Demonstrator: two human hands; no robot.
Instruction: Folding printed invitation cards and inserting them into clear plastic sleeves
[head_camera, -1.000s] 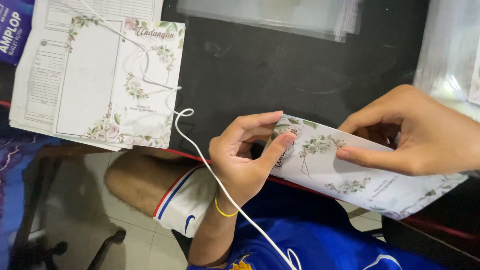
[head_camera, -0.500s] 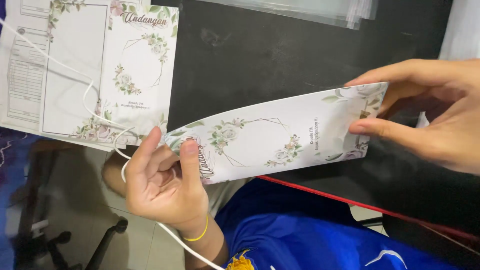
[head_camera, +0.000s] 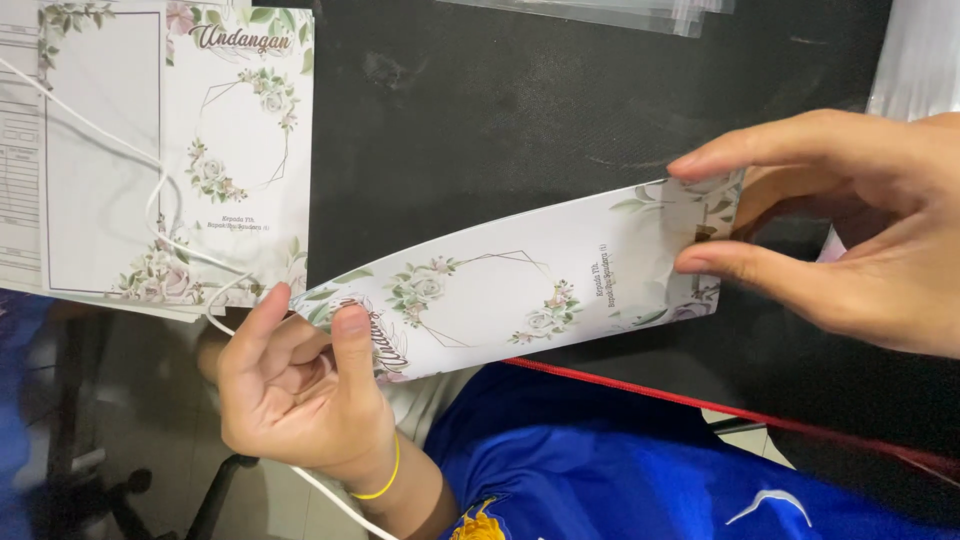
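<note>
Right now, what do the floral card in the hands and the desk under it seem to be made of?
Floral card: thin printed paper or light cardstock, matte; it bows between the left hand and right hand. Desk: black, dull, faintly scuffed surface, perhaps laminate or a mat; I cannot tell which.

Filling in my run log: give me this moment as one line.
left hand: pinches card end | right hand: pinches other end | floral card: held over black table
</note>
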